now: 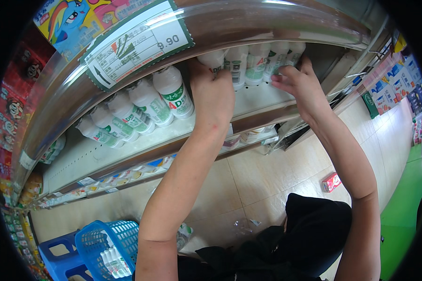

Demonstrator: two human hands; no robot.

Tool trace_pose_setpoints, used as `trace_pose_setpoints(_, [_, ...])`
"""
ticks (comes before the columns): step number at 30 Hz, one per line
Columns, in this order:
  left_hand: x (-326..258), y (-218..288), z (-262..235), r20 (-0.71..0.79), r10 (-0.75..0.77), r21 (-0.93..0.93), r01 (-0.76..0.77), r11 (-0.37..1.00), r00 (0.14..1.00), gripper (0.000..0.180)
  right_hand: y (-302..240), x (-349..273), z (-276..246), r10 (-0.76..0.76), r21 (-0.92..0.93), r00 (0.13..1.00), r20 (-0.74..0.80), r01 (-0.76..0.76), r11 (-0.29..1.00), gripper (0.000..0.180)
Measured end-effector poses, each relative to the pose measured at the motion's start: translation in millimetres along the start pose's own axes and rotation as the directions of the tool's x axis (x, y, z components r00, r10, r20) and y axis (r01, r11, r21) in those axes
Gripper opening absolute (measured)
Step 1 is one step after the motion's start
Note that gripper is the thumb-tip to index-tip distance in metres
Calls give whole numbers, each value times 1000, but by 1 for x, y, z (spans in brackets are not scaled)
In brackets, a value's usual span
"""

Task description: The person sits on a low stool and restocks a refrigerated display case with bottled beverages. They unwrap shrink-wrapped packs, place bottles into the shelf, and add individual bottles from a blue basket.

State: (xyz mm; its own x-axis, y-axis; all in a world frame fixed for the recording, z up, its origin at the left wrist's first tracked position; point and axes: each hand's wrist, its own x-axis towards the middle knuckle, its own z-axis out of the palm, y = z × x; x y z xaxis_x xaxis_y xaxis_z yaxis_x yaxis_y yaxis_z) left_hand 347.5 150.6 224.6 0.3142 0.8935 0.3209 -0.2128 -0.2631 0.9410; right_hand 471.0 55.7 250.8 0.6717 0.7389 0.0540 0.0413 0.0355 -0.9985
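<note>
A row of white plastic drink bottles (256,65) with green labels stands upright on the shelf, held between my two hands. My left hand (213,96) is closed around the row's left end, with some of its fingers hidden behind the bottles. At the right end, my right hand (305,86) has bent fingers around the last bottle, some fingertips showing in front of the labels. To the left of my left hand, another row of similar bottles (147,103) stands on the same shelf, with clear wrap over the tops.
A curved shelf edge with a price tag (138,44) hangs low above the bottles. On the floor at lower left, a blue basket (126,229) with white bottles inside stands by a blue stool (56,248). A small red box (331,182) lies on the tiles at right.
</note>
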Motion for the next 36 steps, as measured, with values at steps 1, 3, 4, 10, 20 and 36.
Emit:
trace_pose_setpoints(1, [0, 1, 0, 1, 3, 6, -3, 1000, 1000, 48, -1, 0, 0, 2, -1, 1000, -1, -2, 1000, 46])
trace_pose_setpoints(3, [-1, 3, 0, 4, 7, 15, -8, 1000, 1000, 48, 0, 0, 0, -5, 16, 1000, -4, 5, 1000, 47])
trace_pose_setpoints(4, [-2, 2, 0, -2, 18, 24, -18, 1000, 1000, 48, 2, 0, -1, -14, 32, 1000, -5, 14, 999, 48])
trace_pose_setpoints(10, [-20, 17, -9, 48, -37, 40, 35, 999, 998, 46, -7, -16, -12, 22, 78, 1000, -1, -22, 997, 44])
trace_pose_setpoints(20, [-64, 39, -55, 312, 42, -29, -34, 999, 949, 47, -4, -64, -28, -53, 86, 994, 94, 45, 995, 44])
trace_pose_setpoints(36, [23, 35, -7, 420, 79, 815, -414, 404, 904, 40, -13, -85, -120, -649, -58, 728, 220, 674, 737, 57])
